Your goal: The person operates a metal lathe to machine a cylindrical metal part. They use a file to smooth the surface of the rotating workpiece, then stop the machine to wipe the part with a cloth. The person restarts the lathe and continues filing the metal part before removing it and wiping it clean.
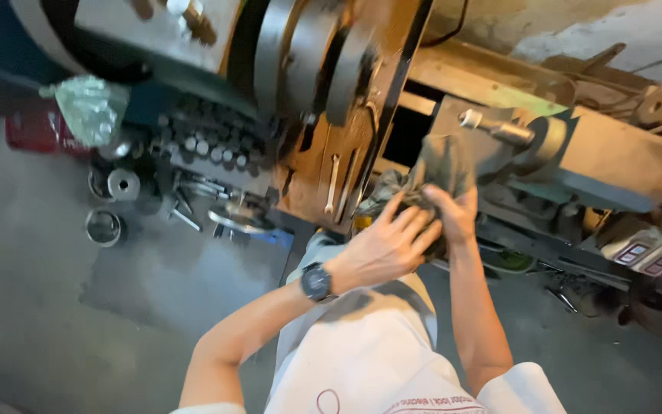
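- Gripping a crumpled grey-green rag (pixel 440 165), the right hand (pixel 453 215) has its fingers clenched on the cloth's lower part, in front of a big, rusty lathe (pixel 331 92).
- The left hand (pixel 388 245) lies over the same rag from the other side, fingers (pixel 415 222) spread and pressed on the cloth, touching the right hand; a dark wristwatch (pixel 316 281) sits on that wrist.
- The rag stands up above both hands, its top just beside a short metal spindle with a pale tip (pixel 492 126) on the greenish tailstock (pixel 576 153).
- A wrench (pixel 332 184) hangs on the orange-brown front of the machine, left of the hands.
- Further left, a tray of round metal pieces (pixel 208 146) sits under the headstock, with loose rings and tools on the grey floor (pixel 40 253) near it.
- A crumpled clear plastic bag (pixel 90 107) hangs at the upper left, above something red (pixel 36 130) that is too blurred to tell.
- At the right edge, small boxes with dark screens (pixel 653 261) rest on a low shelf.
- A pale apron (pixel 362 353) covers the person's front.
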